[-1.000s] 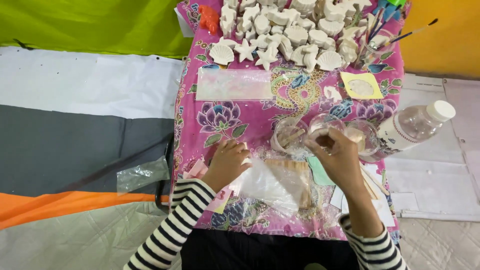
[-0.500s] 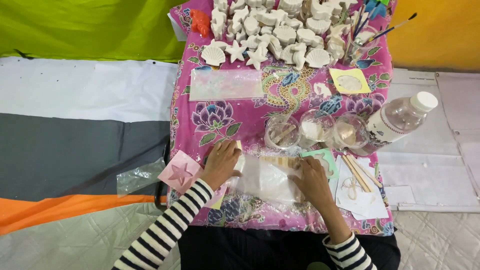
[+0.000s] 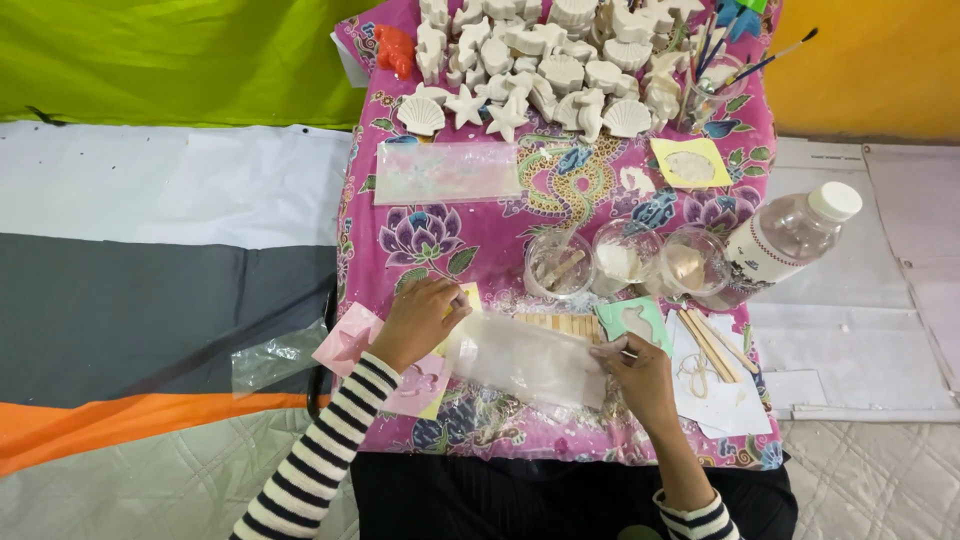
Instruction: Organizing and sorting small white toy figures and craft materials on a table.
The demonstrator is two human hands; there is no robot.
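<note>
- The clear plastic bag [image 3: 527, 360] lies flat on the pink floral cloth [image 3: 470, 235], directly between the two hands, its long axis running from one hand to the other with a slight downward slope toward the right.
- Left hand [image 3: 420, 322]: fingers curled, tips bearing on the bag's left end. Whether they pinch the edge or only press it down cannot be told.
- Right hand [image 3: 637, 372]: fingers closed against the bag's right end; a thin item appears to be pinched between them, too small to identify.
- Each hand is at its own end of the bag; neither is nearer overall. The bag's middle lies inward from both sets of fingers.
- Just beyond the bag, on the far side from the person, lies a row of wooden sticks [image 3: 560, 324], partly covered by it.
- A green card [image 3: 634, 320] with a pale cut-out shape sits just above the right fingers, touching or nearly touching them.
- Pink cards [image 3: 350, 345] lie under and to the outside of the left wrist.
- Three clear cups [image 3: 622, 258] stand farther out, beyond the right fingers; a capped plastic bottle [image 3: 785, 240] lies tilted to their right.
- White plaster figures [image 3: 545, 60] occupy the far end of the cloth, well apart from both hands.
</note>
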